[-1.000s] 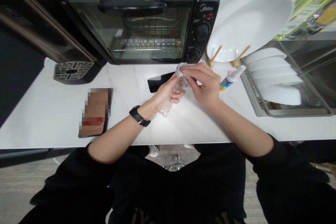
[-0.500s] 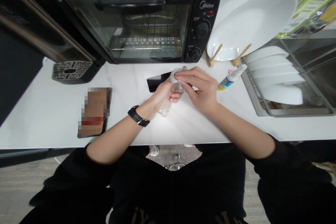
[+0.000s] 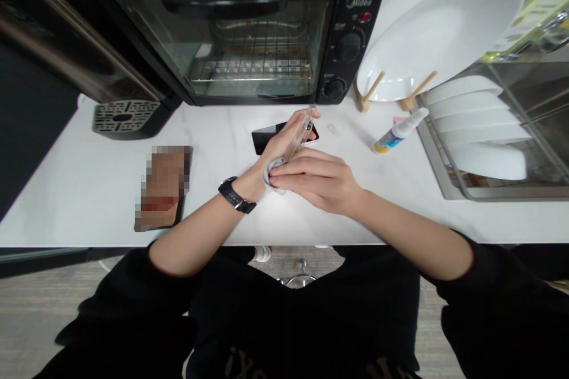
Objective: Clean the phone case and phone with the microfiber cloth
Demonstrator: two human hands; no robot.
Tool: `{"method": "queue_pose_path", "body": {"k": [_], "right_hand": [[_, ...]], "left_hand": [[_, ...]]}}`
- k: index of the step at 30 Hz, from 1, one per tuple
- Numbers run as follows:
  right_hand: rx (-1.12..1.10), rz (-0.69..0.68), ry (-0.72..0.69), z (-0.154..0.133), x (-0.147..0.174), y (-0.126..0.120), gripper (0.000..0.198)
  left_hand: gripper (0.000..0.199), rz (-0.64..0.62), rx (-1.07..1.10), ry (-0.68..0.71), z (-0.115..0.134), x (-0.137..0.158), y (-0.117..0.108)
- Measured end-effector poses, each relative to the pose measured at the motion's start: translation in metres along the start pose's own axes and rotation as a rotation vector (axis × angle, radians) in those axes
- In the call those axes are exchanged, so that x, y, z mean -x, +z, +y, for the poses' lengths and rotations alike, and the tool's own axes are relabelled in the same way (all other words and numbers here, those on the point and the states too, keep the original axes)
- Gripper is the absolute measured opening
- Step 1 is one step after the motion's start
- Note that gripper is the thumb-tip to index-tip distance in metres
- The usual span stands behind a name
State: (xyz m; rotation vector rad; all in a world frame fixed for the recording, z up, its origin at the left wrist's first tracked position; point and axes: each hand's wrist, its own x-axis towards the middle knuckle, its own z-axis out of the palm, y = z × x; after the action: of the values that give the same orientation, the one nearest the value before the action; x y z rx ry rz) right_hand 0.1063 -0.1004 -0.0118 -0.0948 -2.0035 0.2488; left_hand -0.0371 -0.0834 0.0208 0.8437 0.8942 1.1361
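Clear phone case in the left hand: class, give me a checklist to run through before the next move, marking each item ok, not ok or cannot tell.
1. Clear phone case held by the left hand: ok.
2. White wipe in the fingers of the right hand, at the case's near end: ok.
3. Spray bottle apart from both hands: ok.
4. Black phone fully visible on the counter: not ok; the left hand and case hide part of it.
5. Case free of smudges: cannot tell; too small to see.
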Motion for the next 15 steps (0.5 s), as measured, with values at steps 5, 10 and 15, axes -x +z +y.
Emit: {"method": "queue_pose_path", "body": {"k": [5,10,15], "right_hand": [[-0.007,-0.047,-0.009,-0.002,0.002,0.001,0.028],[0.008,-0.062,-0.029,0.003,0.005,-0.002,0.041],[0.056,-0.057,-0.022,0.014,0.006,-0.008,0.040]], "left_hand": [[0.023,-0.006,-0.065,-0.040,-0.006,-0.005,0.000],[0.020,-0.015,-0.084,0.006,0.004,0.006,0.006],[0.028,-0.059,-0.048,0.019,-0.002,0.003,0.000]]}}
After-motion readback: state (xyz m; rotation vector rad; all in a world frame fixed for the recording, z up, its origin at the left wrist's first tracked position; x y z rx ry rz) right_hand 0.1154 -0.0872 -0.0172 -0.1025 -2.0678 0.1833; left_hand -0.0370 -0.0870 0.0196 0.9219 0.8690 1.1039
